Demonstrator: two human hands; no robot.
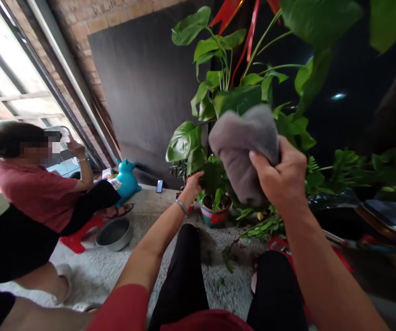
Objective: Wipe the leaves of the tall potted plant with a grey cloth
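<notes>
My right hand (pixel 285 177) grips a folded grey cloth (pixel 242 151), thumb on the near side, raised in front of a large potted plant with broad green leaves (pixel 184 140). Lower and to the left, my left hand (pixel 193 185), with a bangle at the wrist, reaches to the lower edge of a hanging leaf (pixel 195 161). Its fingers look closed on that leaf, though the tips are partly hidden. Below, the plant's red and green pot (pixel 215 215) stands on the floor. The cloth covers some of the leaves behind it.
At left a person in a pink shirt (pixel 36 188) sits on a red stool (pixel 77 239). Near them are a grey basin (pixel 114 234) and a blue animal figure (pixel 127 179). A phone (pixel 159 186) lies by the dark board (pixel 149 92). Red ribbons (pixel 251 39) hang above.
</notes>
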